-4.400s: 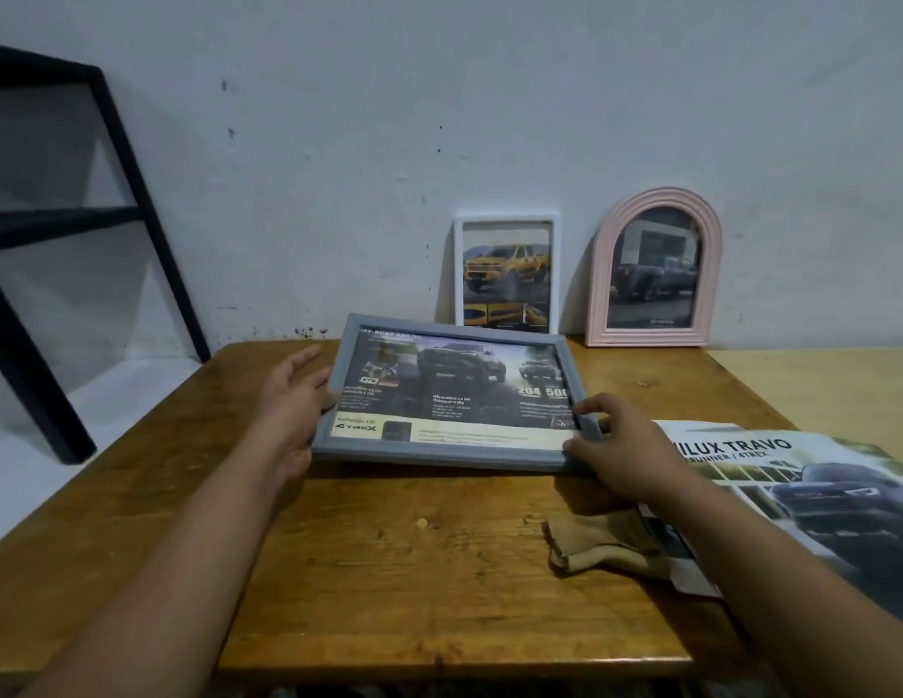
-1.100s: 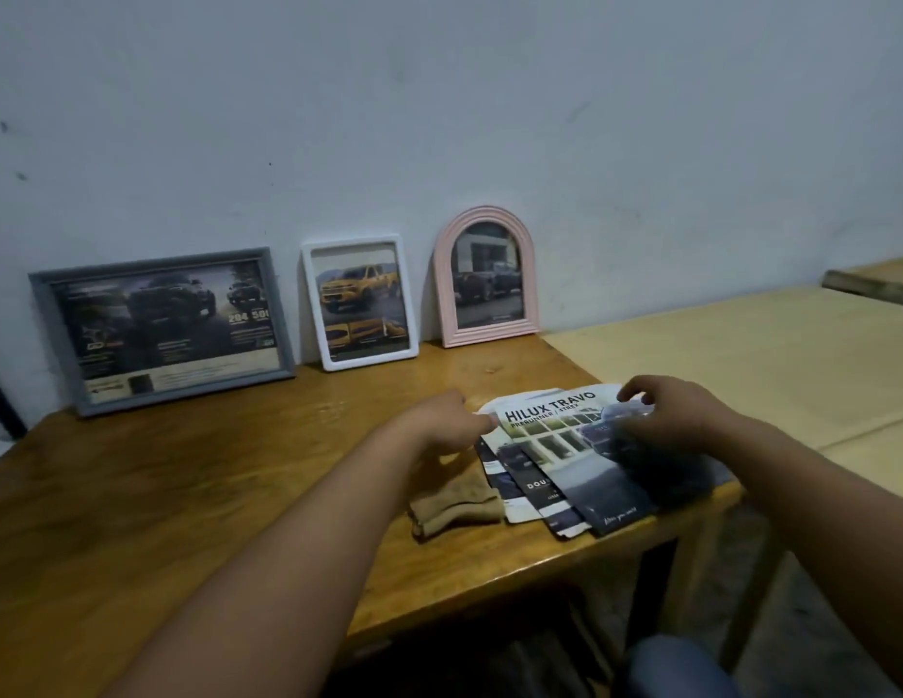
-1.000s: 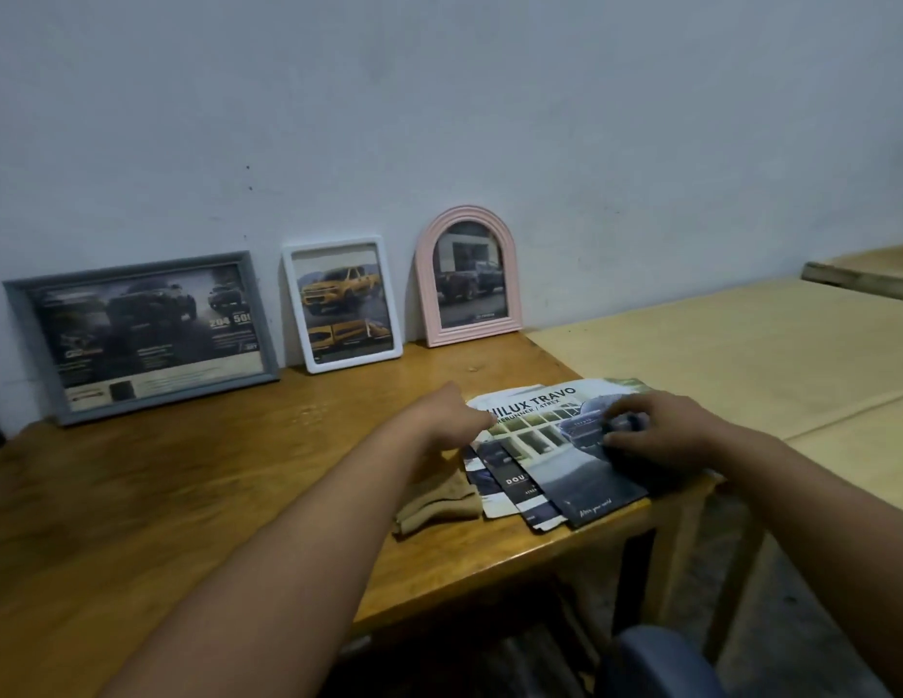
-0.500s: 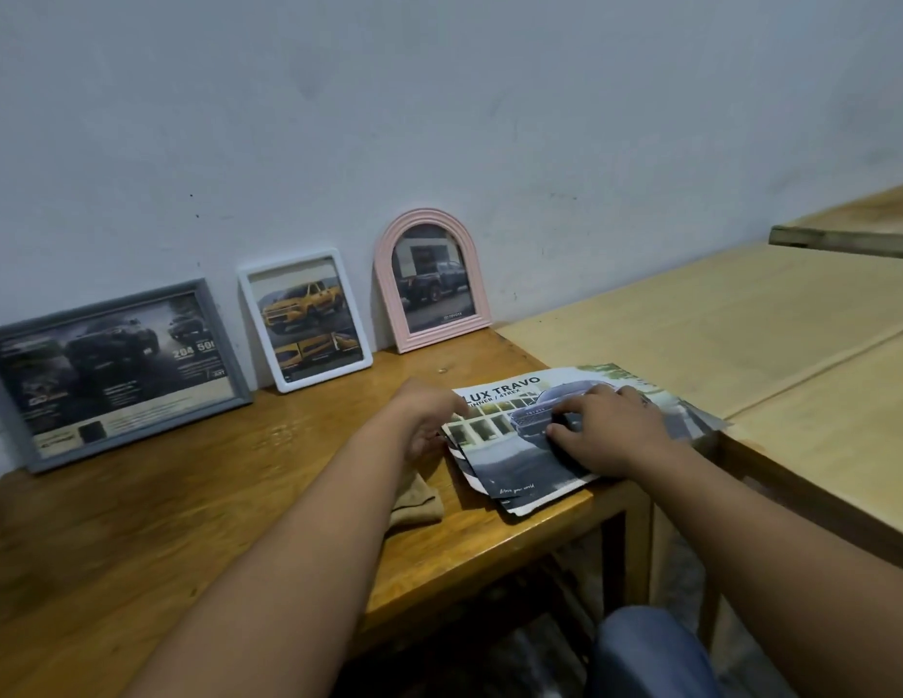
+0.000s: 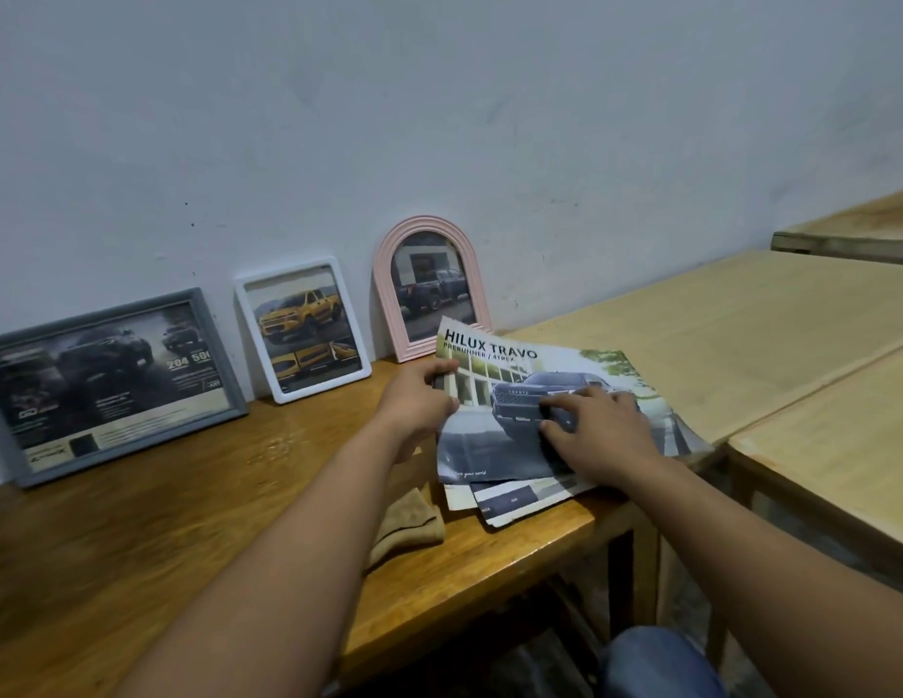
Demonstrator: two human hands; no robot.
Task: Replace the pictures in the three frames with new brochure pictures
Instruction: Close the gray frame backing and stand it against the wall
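Observation:
Three frames lean against the wall on the brown table [image 5: 187, 536]: a wide grey frame [image 5: 107, 382] at left, a white frame [image 5: 303, 329] in the middle and a pink arched frame [image 5: 432, 287] at right. Each holds a truck picture. The "Hilux Travo" brochure [image 5: 530, 395] lies at the table's right end on top of other loose pages [image 5: 510, 501], its far left corner raised. My left hand [image 5: 419, 405] grips the brochure's left edge. My right hand [image 5: 598, 428] rests on the truck photo with fingers spread and slightly bent.
A tan cloth [image 5: 409, 523] lies near the table's front edge, left of the pages. Pale wooden tables [image 5: 772, 335] stand directly to the right. The white wall [image 5: 439, 118] runs behind the frames. A knee in blue jeans [image 5: 656, 662] shows below.
My left hand has taken hold of the brochure's left edge and lifted that side off the pile. My right hand stays on the cover. The view has shifted a little.

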